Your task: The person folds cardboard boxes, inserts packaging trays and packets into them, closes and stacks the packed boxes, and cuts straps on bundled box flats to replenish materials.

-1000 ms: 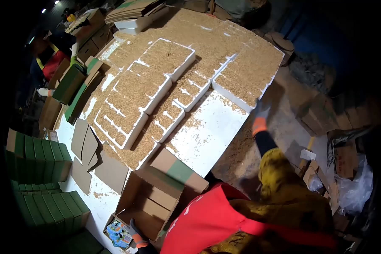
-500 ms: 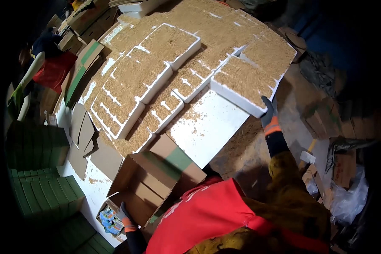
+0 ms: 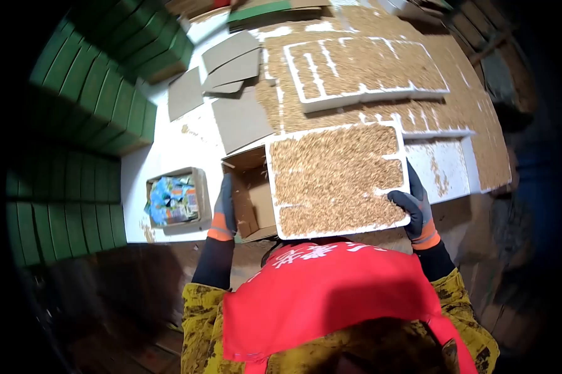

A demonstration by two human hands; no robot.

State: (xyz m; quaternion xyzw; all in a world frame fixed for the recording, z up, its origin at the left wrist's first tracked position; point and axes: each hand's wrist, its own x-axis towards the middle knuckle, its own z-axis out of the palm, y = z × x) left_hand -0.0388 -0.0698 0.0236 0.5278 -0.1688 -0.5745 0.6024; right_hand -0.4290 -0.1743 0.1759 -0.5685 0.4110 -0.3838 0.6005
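One white tray (image 3: pixel 337 232) full of brown bits (image 3: pixel 331 181) has just come off the table (image 3: pixel 197 143) — half a second ago it lay at the far right edge. Now it is over the cardboard box (image 3: pixel 260 202), hiding part of the opening. The right hand (image 3: pixel 415 209) holds its right side, thumb over the rim; the left hand (image 3: pixel 226 202) lies along the box's left side (whether it grips, I cannot tell) — near some blue packets (image 3: pixel 170 199).

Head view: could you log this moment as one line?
right hand: gripping tray | left hand: at box | tray: brown filling, hiding part of box
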